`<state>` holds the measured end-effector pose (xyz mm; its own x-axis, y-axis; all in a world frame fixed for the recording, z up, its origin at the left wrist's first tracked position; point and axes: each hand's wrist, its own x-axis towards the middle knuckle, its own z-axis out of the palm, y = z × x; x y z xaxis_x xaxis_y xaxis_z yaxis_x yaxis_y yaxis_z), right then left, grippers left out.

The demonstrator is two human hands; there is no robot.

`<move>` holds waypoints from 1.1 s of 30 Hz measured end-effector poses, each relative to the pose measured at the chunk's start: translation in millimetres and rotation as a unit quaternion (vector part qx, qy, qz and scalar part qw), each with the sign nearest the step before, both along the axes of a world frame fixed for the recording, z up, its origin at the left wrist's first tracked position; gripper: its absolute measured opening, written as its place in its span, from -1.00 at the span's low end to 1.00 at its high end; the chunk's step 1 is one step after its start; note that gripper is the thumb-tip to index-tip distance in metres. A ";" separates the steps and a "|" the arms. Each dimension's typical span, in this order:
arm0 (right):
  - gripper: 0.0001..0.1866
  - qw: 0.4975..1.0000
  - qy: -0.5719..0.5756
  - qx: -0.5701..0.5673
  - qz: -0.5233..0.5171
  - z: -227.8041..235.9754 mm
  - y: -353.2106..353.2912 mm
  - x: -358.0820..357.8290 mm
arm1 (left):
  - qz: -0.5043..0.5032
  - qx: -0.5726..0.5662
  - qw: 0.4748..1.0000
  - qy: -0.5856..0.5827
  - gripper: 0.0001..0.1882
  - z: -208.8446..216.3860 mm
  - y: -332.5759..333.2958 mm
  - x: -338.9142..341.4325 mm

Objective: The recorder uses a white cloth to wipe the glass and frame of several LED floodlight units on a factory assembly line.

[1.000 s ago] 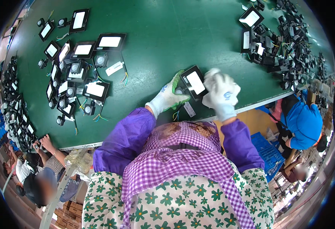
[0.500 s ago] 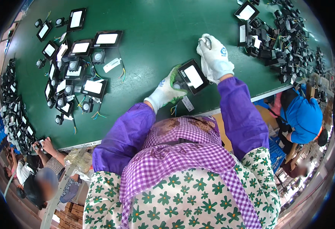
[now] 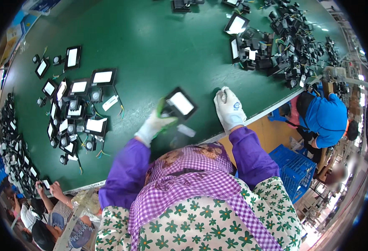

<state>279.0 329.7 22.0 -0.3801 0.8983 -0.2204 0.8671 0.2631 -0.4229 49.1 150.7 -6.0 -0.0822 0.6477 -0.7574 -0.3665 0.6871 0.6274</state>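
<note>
My left hand (image 3: 152, 125), in a white glove with green on the fingers, grips a small black LED floodlight (image 3: 180, 103) by its near left side. The lamp's pale panel faces up, and a white tag (image 3: 186, 130) hangs from it, blurred by motion. To the right of the lamp, apart from it, my right hand (image 3: 230, 109) is closed in a white glove over the green table (image 3: 150, 54). It bunches a white cloth, mostly hidden under the palm.
Several floodlights with round sensors and loose wires (image 3: 79, 86) lie at the left. A large heap of black lamps (image 3: 282, 46) covers the right side; another pile (image 3: 14, 142) lines the far left edge. Co-workers sit at both sides. A blue crate (image 3: 293, 167) stands below the right edge.
My left hand has carried the floodlight left, away from my right hand. The right hand with the cloth has come off the lamp's side. The whole view has shifted too.
</note>
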 end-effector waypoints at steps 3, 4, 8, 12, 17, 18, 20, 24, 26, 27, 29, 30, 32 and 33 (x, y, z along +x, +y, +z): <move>-0.63 0.970 0.192 -0.007 -0.152 -34.0 34.8 28.0 | 0.004 0.023 0.994 0.109 -0.07 27.0 -34.3 -48.2; -0.66 0.969 0.174 0.056 -0.166 -12.0 47.9 26.6 | -0.025 -0.003 0.988 0.154 -0.07 35.1 -49.6 -66.4; -0.69 0.942 0.278 0.104 -0.159 10.1 132.9 36.2 | -0.298 -0.139 0.689 0.646 0.03 80.1 -83.9 -96.9; -0.74 0.829 0.413 -0.166 -0.338 -14.4 211.9 52.1 | -0.091 0.095 0.774 0.620 -0.17 126.2 -10.3 -52.7; -0.70 0.959 0.238 -0.045 -0.146 -43.2 218.4 39.6 | -0.170 0.287 0.758 0.561 -0.22 122.2 106.6 8.2; -0.71 0.947 0.281 -0.074 -0.136 -43.5 215.5 43.2 | -0.196 0.327 0.734 0.563 -0.23 125.8 139.5 21.3; -0.67 0.965 0.236 -0.036 -0.110 -23.1 198.0 30.4 | -0.256 0.347 0.714 0.552 -0.27 130.8 204.6 47.0; -0.64 0.957 0.219 -0.129 -0.141 -43.2 194.4 14.0 | -0.430 0.306 0.587 0.614 -0.29 107.0 308.5 76.7; -0.66 0.951 0.256 -0.112 -0.129 -40.3 179.1 15.1 | -0.451 0.313 0.575 0.606 -0.35 87.1 323.6 76.6; -0.68 0.924 0.317 -0.139 -0.165 -40.0 171.6 18.9 | -0.445 0.328 0.568 0.609 -0.40 82.7 325.9 76.9; -0.75 0.858 0.448 -0.108 -0.227 -36.4 147.5 22.7 | -0.422 0.320 0.595 0.604 -0.52 81.0 314.7 68.2; -0.82 0.802 0.519 -0.117 -0.271 -36.5 136.9 25.6 | -0.382 0.314 0.609 0.620 -0.50 75.2 304.2 59.1; -0.84 0.761 0.559 -0.087 -0.316 -40.5 115.2 44.3 | -0.282 0.291 0.686 0.605 -0.53 88.1 262.7 43.9; -0.84 0.773 0.538 -0.068 -0.330 -36.8 101.9 32.2 | -0.246 0.262 0.698 0.619 -0.55 74.5 235.0 28.4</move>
